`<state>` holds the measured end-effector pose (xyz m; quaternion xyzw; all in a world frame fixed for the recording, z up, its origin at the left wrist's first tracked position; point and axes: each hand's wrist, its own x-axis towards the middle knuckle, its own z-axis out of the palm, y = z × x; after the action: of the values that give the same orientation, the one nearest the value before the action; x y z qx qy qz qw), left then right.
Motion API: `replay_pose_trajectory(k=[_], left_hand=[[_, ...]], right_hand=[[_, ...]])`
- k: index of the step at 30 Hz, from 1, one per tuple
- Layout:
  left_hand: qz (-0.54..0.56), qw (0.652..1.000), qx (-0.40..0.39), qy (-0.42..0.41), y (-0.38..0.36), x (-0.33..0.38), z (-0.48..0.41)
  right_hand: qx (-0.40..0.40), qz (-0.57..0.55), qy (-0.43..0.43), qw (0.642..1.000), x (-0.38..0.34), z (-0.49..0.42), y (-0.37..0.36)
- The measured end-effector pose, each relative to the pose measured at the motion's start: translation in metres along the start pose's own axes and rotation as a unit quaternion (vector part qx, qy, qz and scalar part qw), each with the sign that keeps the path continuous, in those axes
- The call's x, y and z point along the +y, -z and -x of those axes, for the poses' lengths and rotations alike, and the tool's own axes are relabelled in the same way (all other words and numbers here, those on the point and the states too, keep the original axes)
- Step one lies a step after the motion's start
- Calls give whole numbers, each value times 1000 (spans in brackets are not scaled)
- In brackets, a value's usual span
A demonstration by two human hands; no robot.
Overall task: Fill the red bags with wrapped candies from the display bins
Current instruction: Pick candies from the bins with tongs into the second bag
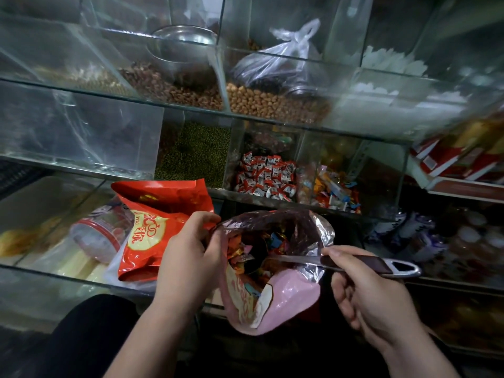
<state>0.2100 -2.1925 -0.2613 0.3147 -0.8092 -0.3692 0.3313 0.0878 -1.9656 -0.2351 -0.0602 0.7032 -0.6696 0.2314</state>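
Observation:
My left hand (pixel 188 252) pinches the left rim of an open foil-lined bag (pixel 286 298) that looks pink from this side. Mixed wrapped candies (pixel 259 246) show inside it. My right hand (pixel 365 293) grips the dark handle of a metal scoop (pixel 354 264) whose bowl is down inside the bag's mouth. A second red bag (pixel 155 225) with a yellow label stands open just left of my left hand. Behind the bags, one glass bin holds red-and-white wrapped candies (pixel 266 177) and the bin to its right holds assorted coloured candies (pixel 336 192).
Glass bins hold green beans (pixel 196 154), brown nuts (pixel 174 88) and peanuts (pixel 272 103). A metal bowl (pixel 182 47) and a knotted plastic bag (pixel 275 61) sit in the upper bins. A clear tub (pixel 101 233) lies at left. Red boxes (pixel 461 156) are stacked at right.

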Motion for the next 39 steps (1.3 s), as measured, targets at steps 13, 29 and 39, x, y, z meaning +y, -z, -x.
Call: replay_pose_trajectory(k=[13,29,39], left_hand=[[-66,986,-33,-150,-17,53,33],[-147,978,-49,-139,-43,65,16],[-165,911,-116,-359,-78,146,-59]], right_hand=[[109,-48,69,990,-13,9,5],[53,-127,109,984,-63,47,27],[160,-240,129,949,-88,39,66]])
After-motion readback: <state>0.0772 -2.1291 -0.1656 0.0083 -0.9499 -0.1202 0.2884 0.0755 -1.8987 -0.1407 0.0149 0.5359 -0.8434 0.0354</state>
